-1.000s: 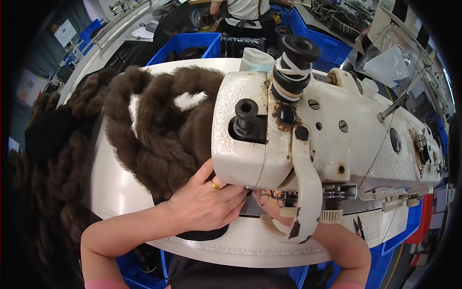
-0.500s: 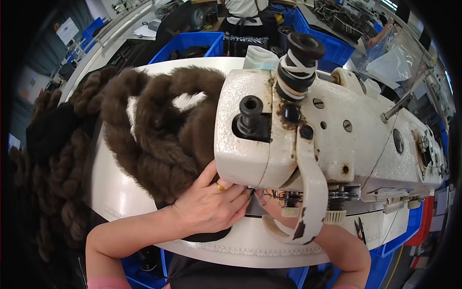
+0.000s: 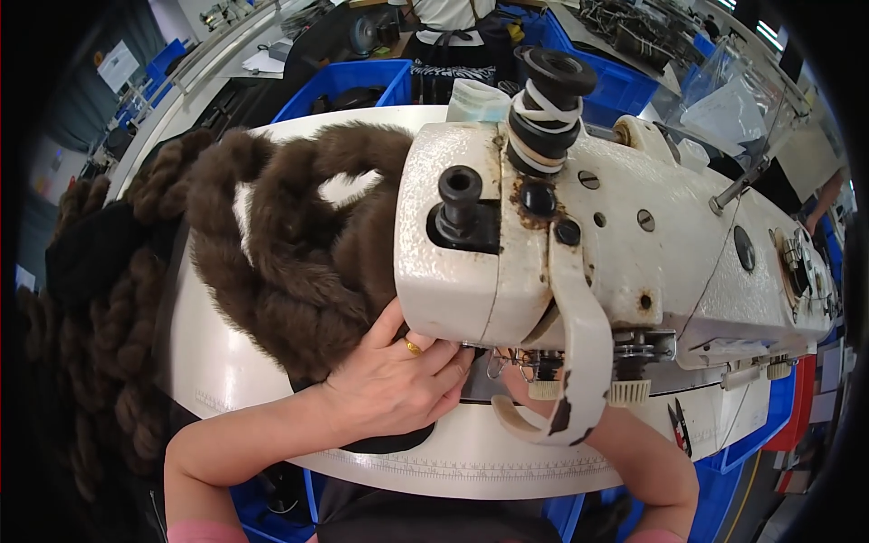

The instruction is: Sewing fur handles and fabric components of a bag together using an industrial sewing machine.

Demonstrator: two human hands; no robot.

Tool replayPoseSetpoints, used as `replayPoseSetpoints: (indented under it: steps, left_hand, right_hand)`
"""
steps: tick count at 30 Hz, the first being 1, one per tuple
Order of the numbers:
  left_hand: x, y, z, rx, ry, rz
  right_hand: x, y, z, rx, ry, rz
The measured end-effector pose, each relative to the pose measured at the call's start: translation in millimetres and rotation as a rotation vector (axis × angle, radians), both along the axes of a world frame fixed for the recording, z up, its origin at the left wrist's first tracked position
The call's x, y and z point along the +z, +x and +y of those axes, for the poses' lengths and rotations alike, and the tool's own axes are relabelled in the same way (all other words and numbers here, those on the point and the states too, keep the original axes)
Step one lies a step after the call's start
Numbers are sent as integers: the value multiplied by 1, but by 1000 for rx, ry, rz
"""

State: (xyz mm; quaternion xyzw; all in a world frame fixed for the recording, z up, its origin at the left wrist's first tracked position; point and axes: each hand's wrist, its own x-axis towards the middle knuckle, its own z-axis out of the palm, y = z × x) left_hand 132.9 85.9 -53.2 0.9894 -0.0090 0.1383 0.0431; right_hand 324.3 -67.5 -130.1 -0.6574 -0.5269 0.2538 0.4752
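Observation:
A white sewing machine [image 3: 453, 290], its paint chipped and rusty, stands over the white table. Left of its head lies a brown fur piece [image 3: 226, 213] in thick looped strips, with black fabric [image 3: 394, 442] showing below my wrist. My left hand [image 3: 394, 376], a gold ring on one finger, presses on the edge of the fur and black fabric, closed on it close beside the needle area. Behind the white curved lever [image 3: 584, 362], my right hand [image 3: 518, 382] reaches under the machine head. Its fingers are hidden there.
More brown fur pieces [image 3: 127, 308] are heaped at the left. Black-and-red snips [image 3: 679, 428] lie on the table [image 3: 489, 466] at right. Blue bins [image 3: 398, 86] stand behind and below. A person [image 3: 453, 36] stands at the back, and another person's arm [image 3: 822, 201] shows at far right.
The view has shifted slightly, so the machine sits a little left and higher. My hands keep nearly the same places. At right, the other person's arm appears lower down.

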Motion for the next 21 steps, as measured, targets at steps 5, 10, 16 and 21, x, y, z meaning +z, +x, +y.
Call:
replayPoseSetpoints:
  steps: [5,10,16,21]
  left_hand:
    - [13,0,-2,-7,69,-18]
    - [8,-4,-3,31,73,35]
    - [2,-1,-8,86,121,-98]
    - [5,2,-7,54,75,-87]
  right_hand:
    - [25,-1,2,-53,90,-554]
    - [18,-9,8,40,88,-634]
    - [15,-3,16,83,265,-802]
    - [-14,3,11,152,130,-1093]
